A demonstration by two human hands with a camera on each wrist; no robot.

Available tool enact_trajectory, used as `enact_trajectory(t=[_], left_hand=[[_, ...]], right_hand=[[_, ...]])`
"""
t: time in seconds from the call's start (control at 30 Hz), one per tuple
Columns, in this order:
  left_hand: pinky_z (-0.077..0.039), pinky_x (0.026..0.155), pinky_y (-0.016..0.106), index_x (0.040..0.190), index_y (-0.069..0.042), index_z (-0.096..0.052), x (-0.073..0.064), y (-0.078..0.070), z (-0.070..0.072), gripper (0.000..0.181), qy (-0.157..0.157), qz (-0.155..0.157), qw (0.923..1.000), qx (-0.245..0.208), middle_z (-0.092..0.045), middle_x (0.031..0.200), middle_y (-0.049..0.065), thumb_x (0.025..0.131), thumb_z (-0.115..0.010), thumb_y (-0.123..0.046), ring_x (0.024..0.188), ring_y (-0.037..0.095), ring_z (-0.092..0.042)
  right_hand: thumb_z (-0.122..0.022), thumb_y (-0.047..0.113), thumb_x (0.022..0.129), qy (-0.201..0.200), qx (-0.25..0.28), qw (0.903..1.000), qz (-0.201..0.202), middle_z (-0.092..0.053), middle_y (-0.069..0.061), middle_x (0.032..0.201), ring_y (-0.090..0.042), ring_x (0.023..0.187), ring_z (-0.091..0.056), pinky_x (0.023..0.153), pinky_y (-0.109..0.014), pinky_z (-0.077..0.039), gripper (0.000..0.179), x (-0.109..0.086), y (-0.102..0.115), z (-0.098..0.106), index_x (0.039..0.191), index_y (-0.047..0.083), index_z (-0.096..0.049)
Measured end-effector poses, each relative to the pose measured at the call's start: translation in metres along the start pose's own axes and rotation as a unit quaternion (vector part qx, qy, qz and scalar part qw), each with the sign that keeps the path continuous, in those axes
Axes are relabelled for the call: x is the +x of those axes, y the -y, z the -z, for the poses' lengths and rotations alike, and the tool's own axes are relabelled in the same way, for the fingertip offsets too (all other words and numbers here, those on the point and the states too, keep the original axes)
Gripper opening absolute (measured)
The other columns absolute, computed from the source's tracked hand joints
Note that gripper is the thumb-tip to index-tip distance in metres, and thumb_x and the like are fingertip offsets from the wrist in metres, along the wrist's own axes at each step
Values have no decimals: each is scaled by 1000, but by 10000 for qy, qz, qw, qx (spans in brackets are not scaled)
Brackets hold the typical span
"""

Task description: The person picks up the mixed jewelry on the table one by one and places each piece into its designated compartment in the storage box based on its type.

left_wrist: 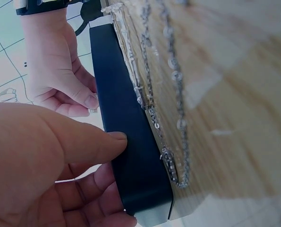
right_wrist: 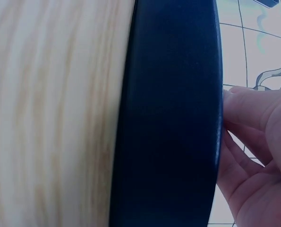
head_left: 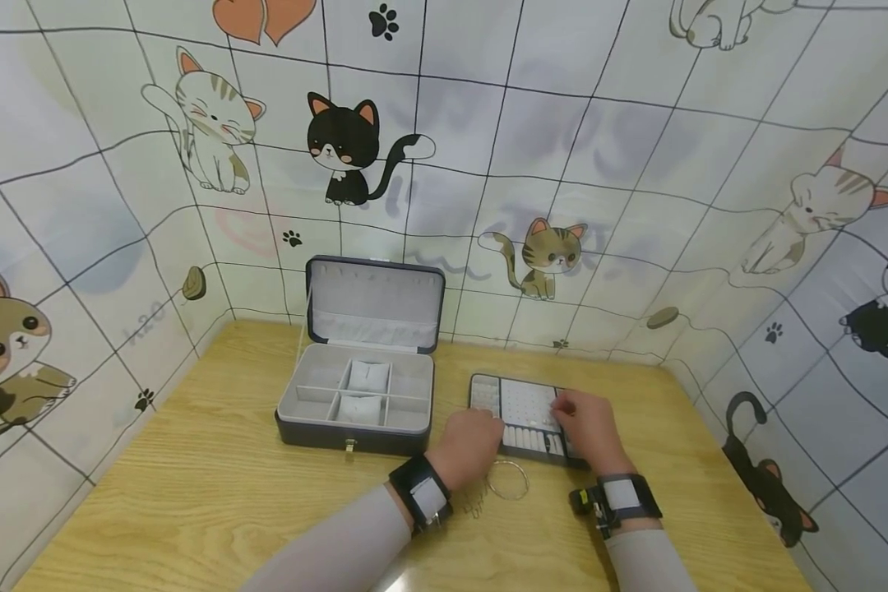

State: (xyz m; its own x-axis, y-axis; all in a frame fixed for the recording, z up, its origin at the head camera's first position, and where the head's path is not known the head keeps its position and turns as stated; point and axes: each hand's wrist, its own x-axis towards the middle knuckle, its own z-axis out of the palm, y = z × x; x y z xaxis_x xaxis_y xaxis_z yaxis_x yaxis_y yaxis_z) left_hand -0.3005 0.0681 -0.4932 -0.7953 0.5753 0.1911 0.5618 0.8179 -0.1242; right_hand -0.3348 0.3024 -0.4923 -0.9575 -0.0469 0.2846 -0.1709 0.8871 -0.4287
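Observation:
A shallow dark jewelry tray [head_left: 529, 395] with pale compartments and ring rolls lies on the table. My left hand [head_left: 468, 448] grips its near left corner; in the left wrist view the thumb [left_wrist: 109, 144] presses the dark side wall and the fingers curl around the end. Over the tray's right part, my right hand [head_left: 590, 427] has thumb and forefinger pinched together. A tiny pale, shiny piece [left_wrist: 92, 110] shows at those fingertips in the left wrist view; its kind cannot be told. The right wrist view shows the tray's dark side [right_wrist: 171, 118] hiding part of the fingers.
Left of the tray stands an open jewelry box [head_left: 355, 440], lid up, with two small cushions [head_left: 368, 376] in its middle compartments. In front of the tray lie a thin round bangle [head_left: 525, 485] and a silver chain [left_wrist: 180, 104]. A cat-print curtain [head_left: 459, 164] surrounds the table.

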Motion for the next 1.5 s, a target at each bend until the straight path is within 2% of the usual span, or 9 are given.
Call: enact_trajectory(t=[0.47, 0.83, 1.23, 1.5], left_hand=[[-45, 48, 28, 97, -19, -75, 1, 1, -1, 12, 2, 51, 10000, -56, -66, 78, -3, 102, -67, -26, 65, 11, -55], [-44, 50, 28, 98, -19, -75, 1, 1, -2, 12, 38, 48, 10000, -36, -67, 79, -3, 102, -67, -26, 66, 11, -56], [-48, 51, 30, 97, -19, -75, 0, 1, 1, 11, 7, 26, 10000, 33, -68, 80, -3, 102, -67, -25, 68, 12, -59], [-49, 51, 30, 95, -19, -74, 1, 0, -3, 11, -23, 32, 10000, 48, -68, 80, -3, 101, -67, -24, 69, 12, -60]], right_hand=[[-79, 6, 92, 151, -231, 9995, 179, -80, -5, 94, -20, 87, -69, 81, -46, -59, 7, 1, 2, -1, 96, 12, -78], [-81, 4, 90, 106, -328, 9989, 327, -78, -4, 91, -19, 82, -67, 77, -43, -58, 10, 3, 2, -6, 92, 13, -77], [-80, 3, 90, 154, -535, 9974, 449, -77, -4, 89, -20, 82, -66, 78, -44, -58, 10, 4, 5, -6, 88, 12, -76], [-78, 3, 92, 279, -532, 9974, 395, -77, -2, 90, -18, 80, -62, 76, -42, -56, 10, 4, 5, -6, 88, 12, -77]])
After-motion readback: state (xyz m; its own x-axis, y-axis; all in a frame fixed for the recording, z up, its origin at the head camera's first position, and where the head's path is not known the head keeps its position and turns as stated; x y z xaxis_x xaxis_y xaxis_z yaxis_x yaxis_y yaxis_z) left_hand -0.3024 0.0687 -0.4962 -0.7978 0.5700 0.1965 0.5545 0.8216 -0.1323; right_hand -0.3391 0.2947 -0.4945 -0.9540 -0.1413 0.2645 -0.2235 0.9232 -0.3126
